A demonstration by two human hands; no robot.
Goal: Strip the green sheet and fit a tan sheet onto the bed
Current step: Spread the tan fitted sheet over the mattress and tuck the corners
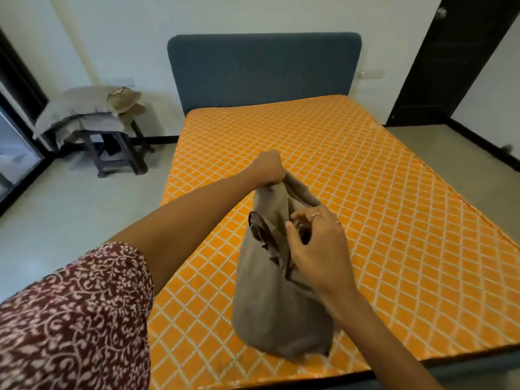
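Bed fills the middle of the view. Mattress [365, 220] bare, orange with a white diamond grid, lying flat against a blue-grey headboard [264, 68] at the far wall. No sheet spread on it.

Tan sheet [275, 305] sits bunched in an upright heap on the near part of the mattress, close to the foot edge. Its base rests on the mattress; its top is drawn up into a peak.

Left arm reaches forward from the lower left, nearly straight, in a short sleeve [73, 319] of dark red fabric with a pale leaf print. Left hand [268, 167] is at the top of the heap, knuckles up, fingers curled tight into a fist around the topmost fold, lifting it.

Right arm comes in from the lower right, bent at the wrist. Right hand [318, 243] is against the right side of the heap, lower than the left. Thumb and fingertips are curled inward, picking at the inner folds; a ring shows on one finger.

Off to the left, well apart from the bed, a dark wooden stool [118, 153] stands on the pale floor [70, 209], with tan pillows [84, 108] stacked on it. A dark door [455, 66] is at the right wall.
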